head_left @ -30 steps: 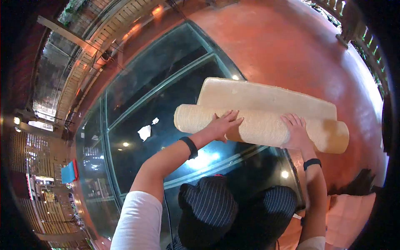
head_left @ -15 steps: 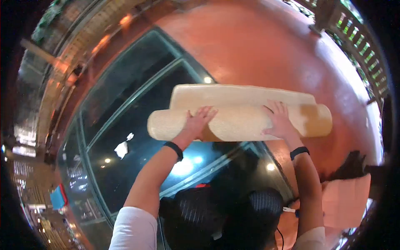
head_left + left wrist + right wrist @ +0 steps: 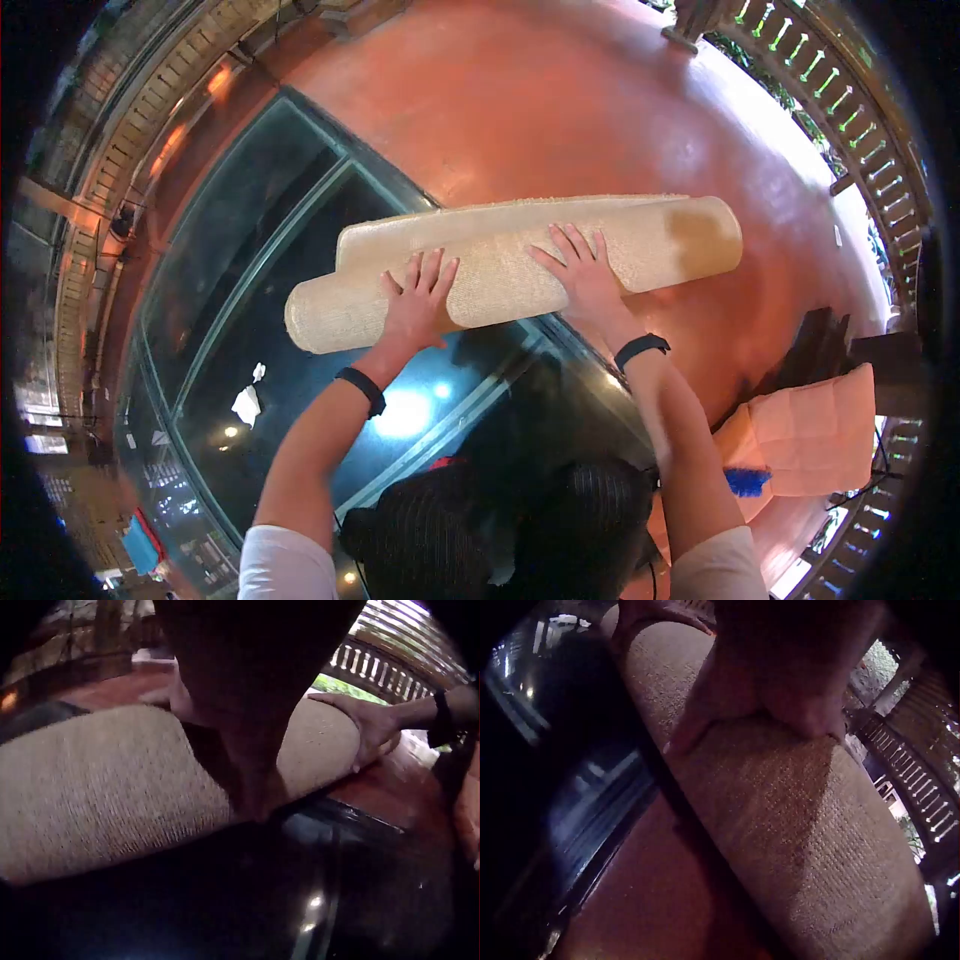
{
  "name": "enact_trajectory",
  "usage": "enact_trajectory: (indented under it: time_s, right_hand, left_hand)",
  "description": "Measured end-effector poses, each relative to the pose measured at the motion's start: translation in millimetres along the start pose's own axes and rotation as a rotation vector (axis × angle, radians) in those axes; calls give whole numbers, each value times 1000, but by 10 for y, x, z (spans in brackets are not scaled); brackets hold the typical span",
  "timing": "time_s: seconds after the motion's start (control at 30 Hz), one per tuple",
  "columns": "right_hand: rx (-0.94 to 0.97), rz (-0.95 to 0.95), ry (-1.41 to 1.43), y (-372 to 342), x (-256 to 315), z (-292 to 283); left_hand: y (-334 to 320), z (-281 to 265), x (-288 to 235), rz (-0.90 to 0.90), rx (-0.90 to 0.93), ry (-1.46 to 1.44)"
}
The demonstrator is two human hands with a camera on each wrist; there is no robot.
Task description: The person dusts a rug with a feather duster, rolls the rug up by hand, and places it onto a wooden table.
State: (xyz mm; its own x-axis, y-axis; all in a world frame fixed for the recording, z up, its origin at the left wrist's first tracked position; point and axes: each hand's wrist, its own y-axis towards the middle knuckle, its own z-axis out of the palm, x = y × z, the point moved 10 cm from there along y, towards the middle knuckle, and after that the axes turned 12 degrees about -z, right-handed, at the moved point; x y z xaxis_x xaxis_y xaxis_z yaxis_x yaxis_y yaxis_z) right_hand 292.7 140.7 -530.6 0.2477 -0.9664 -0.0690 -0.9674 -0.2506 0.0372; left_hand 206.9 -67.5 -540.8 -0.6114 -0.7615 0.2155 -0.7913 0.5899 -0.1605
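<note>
A thick roll of beige woven matting (image 3: 495, 270) lies crosswise before me, partly over dark glass and partly over red floor. Its loose end (image 3: 400, 230) shows as a strip behind the roll. My left hand (image 3: 415, 305) rests on the left part of the roll with fingers spread and pointing away from me. Right of the middle, my right hand (image 3: 585, 275) presses on the roll, fingers also spread. In the left wrist view the matting (image 3: 112, 780) shows a ribbed weave. The right wrist view shows my thumb and palm against the curved matting (image 3: 802, 817).
Glass floor panels (image 3: 260, 300) with metal frames lie at left, bearing white scraps (image 3: 246, 405). Red floor (image 3: 500, 120) stretches beyond the roll. An orange cushion (image 3: 810, 435) sits at right, near a dark bench end (image 3: 885, 370). A railing (image 3: 840, 110) borders the far right.
The roll and both hands have shifted left in the head view as it turned, and the roll now tilts up to the right. The loose strip behind the roll shows narrower.
</note>
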Motion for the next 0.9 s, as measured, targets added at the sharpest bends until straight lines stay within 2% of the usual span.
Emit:
enact_trajectory:
  time_s: [0.07,0.17,0.27,0.37,0.47,0.57,0.67,0.77,0.9]
  right_hand:
    - [-13,-1,27,47,-37,23]
    - [-23,-14,140,106,-43,-37]
    - [-23,-35,165,104,-22,-127]
    - [-74,-40,99,11,43,-16]
    - [-38,-41,184,-155,179,-47]
    - [0,-39,154,-344,430,-21]
    - [92,-100,118,-598,685,-142]
    - [36,-148,202,-743,742,-169]
    - [36,-144,310,-570,564,-16]
  left_hand:
    - [80,75,-16,-63,-93,-30]
    - [139,41,56,-1,-78,-225]
    - [146,19,59,1,-84,-270]
    - [48,47,31,8,-95,-264]
    - [-141,57,12,68,-107,-261]
    - [-355,231,9,136,-161,-134]
    - [-728,253,-44,156,-67,-166]
    - [-942,184,-103,194,70,-182]
    - [-602,82,-70,219,178,-235]
